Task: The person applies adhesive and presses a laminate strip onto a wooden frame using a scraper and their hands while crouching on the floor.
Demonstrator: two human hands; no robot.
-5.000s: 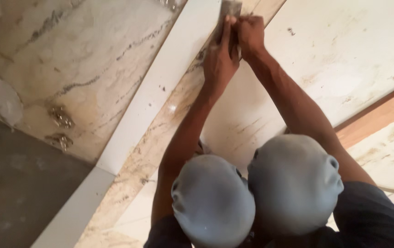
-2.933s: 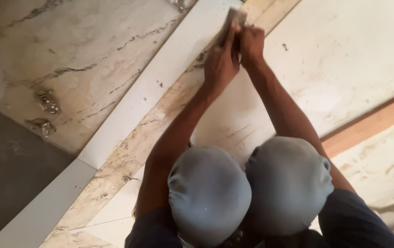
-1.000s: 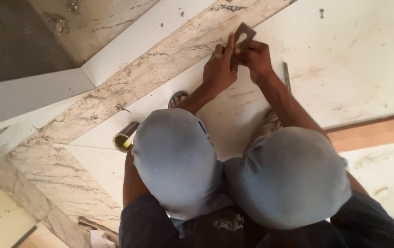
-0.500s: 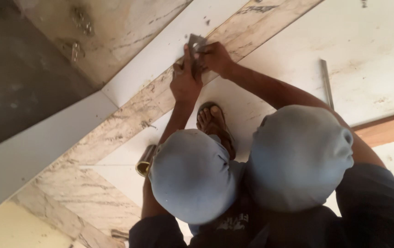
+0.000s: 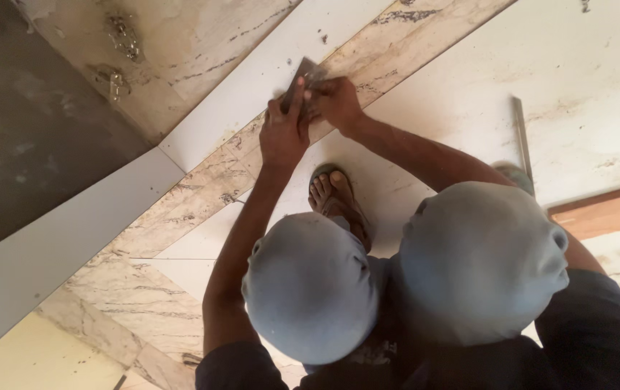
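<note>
Head view looks straight down on a squatting person whose two hands meet on a small flat metal scraper [image 5: 304, 78]. The scraper stands tilted on the joint where a white tile strip [image 5: 252, 94] meets the veined marble floor [image 5: 180, 209]. The left hand [image 5: 284, 130] is clenched around the scraper's lower part, fingers wrapped over it. The right hand [image 5: 335, 101] grips the same scraper from the other side, thumb and fingers pressed close against the left hand. Both arms reach forward from the knees [image 5: 310, 285], which are covered in grey-blue cloth. A sandalled foot [image 5: 335, 198] rests on the pale floor slab [image 5: 469, 94] just below the scraper. A thin metal bar [image 5: 521, 141] lies well to the right of the scraper on that same slab. Above and left of the scraper, bits of dried debris [image 5: 118, 54] sit on a marble piece beside a dark grey surface [image 5: 28, 137].

With both hands bearing down on a narrow blade, the likely trouble is a slip: if the edge skips out of the joint, it may scratch the white tile strip or chip its edge. The hands sit so close together on the scraper that a sudden slide could also scrape the knuckles along the stone.
</note>
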